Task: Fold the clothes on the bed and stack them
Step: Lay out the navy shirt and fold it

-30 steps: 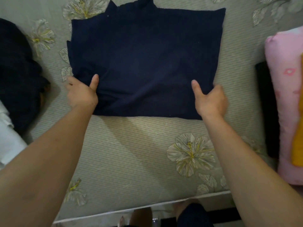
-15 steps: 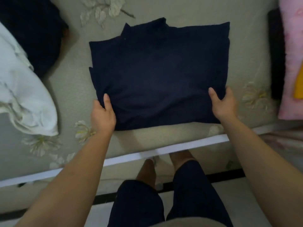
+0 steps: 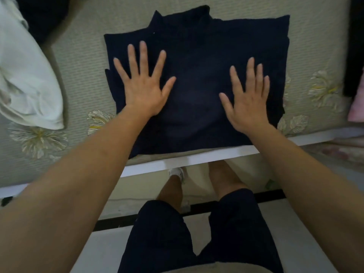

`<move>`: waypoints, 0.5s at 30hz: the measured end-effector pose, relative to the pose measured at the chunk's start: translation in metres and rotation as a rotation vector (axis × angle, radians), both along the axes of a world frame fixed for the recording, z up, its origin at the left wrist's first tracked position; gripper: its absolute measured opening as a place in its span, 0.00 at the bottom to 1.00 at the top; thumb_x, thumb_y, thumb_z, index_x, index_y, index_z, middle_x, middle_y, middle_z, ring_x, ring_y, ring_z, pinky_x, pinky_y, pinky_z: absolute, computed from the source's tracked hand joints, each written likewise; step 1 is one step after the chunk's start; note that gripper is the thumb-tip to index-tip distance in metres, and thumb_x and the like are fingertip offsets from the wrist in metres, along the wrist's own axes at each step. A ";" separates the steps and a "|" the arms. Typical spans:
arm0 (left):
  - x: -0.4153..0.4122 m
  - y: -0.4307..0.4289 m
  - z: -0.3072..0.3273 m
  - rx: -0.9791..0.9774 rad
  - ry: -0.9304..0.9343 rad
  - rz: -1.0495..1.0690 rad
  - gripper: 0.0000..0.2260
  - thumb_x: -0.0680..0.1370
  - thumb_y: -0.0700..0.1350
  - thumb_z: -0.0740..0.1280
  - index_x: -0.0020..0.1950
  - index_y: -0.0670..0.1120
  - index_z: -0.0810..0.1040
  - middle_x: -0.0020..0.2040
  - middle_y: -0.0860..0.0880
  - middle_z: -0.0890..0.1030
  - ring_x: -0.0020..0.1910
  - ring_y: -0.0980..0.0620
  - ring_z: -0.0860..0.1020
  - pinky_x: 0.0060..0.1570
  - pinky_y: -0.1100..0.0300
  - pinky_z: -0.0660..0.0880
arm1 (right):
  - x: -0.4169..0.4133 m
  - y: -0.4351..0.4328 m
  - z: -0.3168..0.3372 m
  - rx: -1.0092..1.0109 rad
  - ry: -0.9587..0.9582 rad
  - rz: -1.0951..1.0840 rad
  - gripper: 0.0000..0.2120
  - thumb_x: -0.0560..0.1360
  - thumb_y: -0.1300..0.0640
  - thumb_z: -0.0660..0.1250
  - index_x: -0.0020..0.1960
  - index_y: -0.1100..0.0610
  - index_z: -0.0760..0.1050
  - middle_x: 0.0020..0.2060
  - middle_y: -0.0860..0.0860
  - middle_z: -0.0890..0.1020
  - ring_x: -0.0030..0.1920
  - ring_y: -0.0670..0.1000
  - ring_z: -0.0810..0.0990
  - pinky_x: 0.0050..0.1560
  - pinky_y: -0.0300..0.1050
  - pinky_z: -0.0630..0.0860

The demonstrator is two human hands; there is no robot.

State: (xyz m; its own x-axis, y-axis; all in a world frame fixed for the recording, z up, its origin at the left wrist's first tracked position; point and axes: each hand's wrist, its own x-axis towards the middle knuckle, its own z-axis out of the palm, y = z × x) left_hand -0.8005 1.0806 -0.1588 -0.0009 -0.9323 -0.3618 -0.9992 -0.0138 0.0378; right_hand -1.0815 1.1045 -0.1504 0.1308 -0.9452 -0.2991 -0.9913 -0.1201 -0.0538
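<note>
We've got both hands, left hand [image 3: 142, 89] and right hand [image 3: 247, 99], flat with fingers [image 3: 142, 56] spread (gripping nothing), smoothing the folded navy shirt [image 3: 197, 56] at the bed [image 3: 78, 56] edge, so next probably the white garment [image 3: 25, 75].

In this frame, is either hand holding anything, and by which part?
Nothing is held. The left hand and the right hand lie flat with fingers spread on top of the folded navy garment, gripping no edge.

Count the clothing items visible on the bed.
3: folded navy-blue knit garment centre, under left hand and right hand; crumpled white cloth garment at left; dark fabric garment top-left, mostly cropped. Black strip at right edge may be a fourth.
</note>
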 end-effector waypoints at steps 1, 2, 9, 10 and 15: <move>0.013 -0.010 -0.009 0.008 -0.013 0.072 0.33 0.79 0.70 0.40 0.80 0.58 0.41 0.81 0.43 0.40 0.79 0.36 0.39 0.71 0.28 0.42 | -0.004 -0.004 -0.010 0.030 0.011 0.011 0.35 0.82 0.34 0.49 0.82 0.48 0.44 0.81 0.60 0.42 0.80 0.63 0.41 0.78 0.66 0.43; 0.025 -0.017 -0.017 -0.005 -0.009 0.131 0.34 0.78 0.72 0.39 0.80 0.59 0.40 0.81 0.43 0.40 0.79 0.36 0.39 0.71 0.27 0.42 | -0.009 -0.006 -0.019 0.029 0.014 0.005 0.36 0.81 0.32 0.48 0.82 0.47 0.43 0.81 0.60 0.42 0.80 0.63 0.41 0.77 0.66 0.44; 0.036 -0.019 -0.033 -0.187 0.011 0.136 0.30 0.80 0.69 0.45 0.80 0.60 0.46 0.82 0.44 0.48 0.79 0.37 0.47 0.72 0.30 0.45 | -0.019 -0.005 -0.047 -0.154 0.003 -0.007 0.36 0.79 0.30 0.50 0.82 0.45 0.50 0.81 0.60 0.51 0.80 0.63 0.49 0.77 0.64 0.47; 0.036 -0.019 -0.033 -0.179 0.017 0.141 0.30 0.80 0.68 0.45 0.80 0.60 0.46 0.82 0.44 0.48 0.79 0.38 0.47 0.72 0.31 0.45 | -0.020 -0.004 -0.046 -0.157 0.007 -0.005 0.36 0.78 0.31 0.50 0.82 0.45 0.50 0.80 0.61 0.51 0.80 0.64 0.49 0.77 0.64 0.48; 0.036 -0.021 -0.030 -0.142 -0.011 0.135 0.30 0.81 0.66 0.48 0.80 0.59 0.45 0.82 0.44 0.45 0.79 0.39 0.45 0.73 0.31 0.44 | -0.020 -0.006 -0.045 -0.153 -0.041 -0.004 0.37 0.77 0.31 0.52 0.81 0.46 0.53 0.80 0.61 0.52 0.80 0.65 0.50 0.77 0.65 0.48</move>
State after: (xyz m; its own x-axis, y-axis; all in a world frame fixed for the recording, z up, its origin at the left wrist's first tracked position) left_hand -0.7649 1.0599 -0.1885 0.1312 -0.9652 -0.2263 -0.9889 -0.1434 0.0381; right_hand -1.1010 1.0987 -0.1957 0.1362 -0.9798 -0.1465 -0.9891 -0.1263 -0.0754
